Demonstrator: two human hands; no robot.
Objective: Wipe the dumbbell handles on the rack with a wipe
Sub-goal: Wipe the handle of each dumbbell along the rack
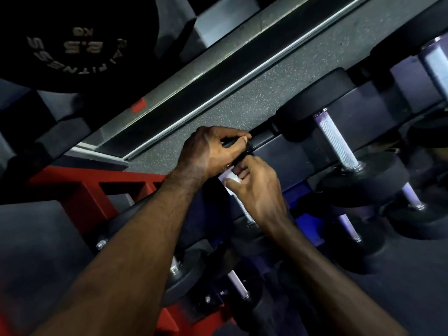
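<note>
Two bare forearms are seen nearest the camera, rising from the lower edge and converging at mid-frame. Left hand [211, 149] is set higher, back of the hand toward the camera, wrist bent; its fingers [238, 137] are curled over the dark head of a dumbbell at the rack rail [286, 151], thumb side tucked beneath. What lies under the palm cannot be made out.

Right hand [257, 187] is placed just below and touching the left, knuckles up, forearm running down to the lower right. Its fingers are bent inward and pinched on a white wipe [230, 177], which is pressed against the top of a knurled dumbbell handle [244, 209]. Only a small patch of the wipe is visible between the two hands; the handle is seen emerging below the hand and ending at a black round head.

To the right, a second dumbbell [339, 146] is noted on the rack, its knurled chrome handle bare, with further dumbbells beyond it, partly cut by the frame edge. A lower row of dumbbells [237, 284] is seen under the forearms. A red frame [80, 197] is seen at left. A black weight plate [72, 44] marked 2.5 KG is noted at upper left. Speckled grey floor [266, 93] is visible behind the rack.
</note>
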